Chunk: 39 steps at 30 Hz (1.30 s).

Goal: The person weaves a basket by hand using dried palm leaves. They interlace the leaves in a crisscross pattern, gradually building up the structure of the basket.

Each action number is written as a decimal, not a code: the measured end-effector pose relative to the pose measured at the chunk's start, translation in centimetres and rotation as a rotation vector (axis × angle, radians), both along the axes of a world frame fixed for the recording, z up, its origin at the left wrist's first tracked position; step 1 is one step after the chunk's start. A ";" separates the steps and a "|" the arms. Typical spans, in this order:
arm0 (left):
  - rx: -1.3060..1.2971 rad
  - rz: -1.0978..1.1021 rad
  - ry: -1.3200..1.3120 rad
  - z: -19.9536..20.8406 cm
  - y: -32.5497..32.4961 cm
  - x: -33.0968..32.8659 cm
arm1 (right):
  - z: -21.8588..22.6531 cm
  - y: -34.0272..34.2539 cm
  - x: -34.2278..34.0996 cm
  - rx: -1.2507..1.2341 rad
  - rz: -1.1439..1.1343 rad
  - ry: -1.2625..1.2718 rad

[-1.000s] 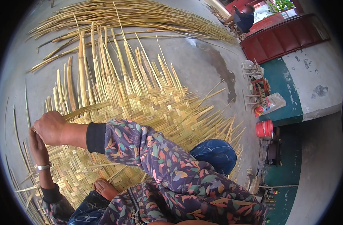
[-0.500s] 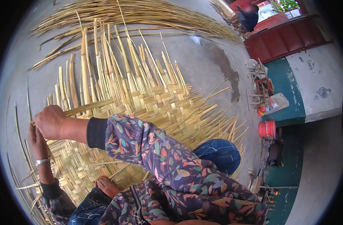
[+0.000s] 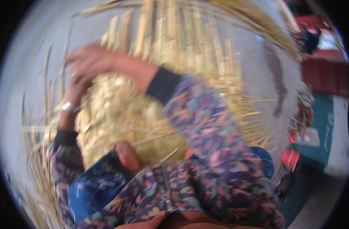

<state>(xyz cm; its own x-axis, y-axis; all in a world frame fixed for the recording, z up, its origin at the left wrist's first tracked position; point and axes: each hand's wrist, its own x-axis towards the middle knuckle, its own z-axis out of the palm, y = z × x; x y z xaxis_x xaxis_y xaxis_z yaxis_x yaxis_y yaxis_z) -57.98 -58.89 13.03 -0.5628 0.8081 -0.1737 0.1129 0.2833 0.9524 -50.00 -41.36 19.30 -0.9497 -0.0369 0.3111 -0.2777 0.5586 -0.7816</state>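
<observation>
No lettering, label, number or sign can be read. At the right of the frame, the red container (image 3: 289, 158) shows only smeared colour where any print might stand; just above it, the red-and-white packet (image 3: 311, 137) is equally blurred, and pale flecks on the green wall (image 3: 321, 114) form no legible characters.

We record: woven mat (image 3: 121, 110), split plant stems, rough; floor (image 3: 254, 61), grey, smooth, concrete-like; bangle (image 3: 69, 107), shiny silvery metal; sleeve (image 3: 208, 122), matt printed cloth; cuff (image 3: 163, 84), dark matt fabric; trousers (image 3: 92, 192), blue cloth.
</observation>
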 end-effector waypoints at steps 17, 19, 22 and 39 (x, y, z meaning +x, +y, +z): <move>-0.287 -0.522 -0.171 -6.5 9.9 9.8 | -10.7 14.3 17.4 0.664 -0.284 -0.615; -0.235 -0.427 -0.135 -7.7 11.4 9.7 | -10.7 13.5 16.9 0.696 -0.291 -0.649; -0.413 -0.309 0.031 -6.1 14.0 7.8 | -11.0 13.5 16.6 0.659 -0.340 -0.658; -0.395 -0.120 0.095 -7.7 22.2 3.5 | -11.8 12.7 16.3 0.301 -0.703 -0.572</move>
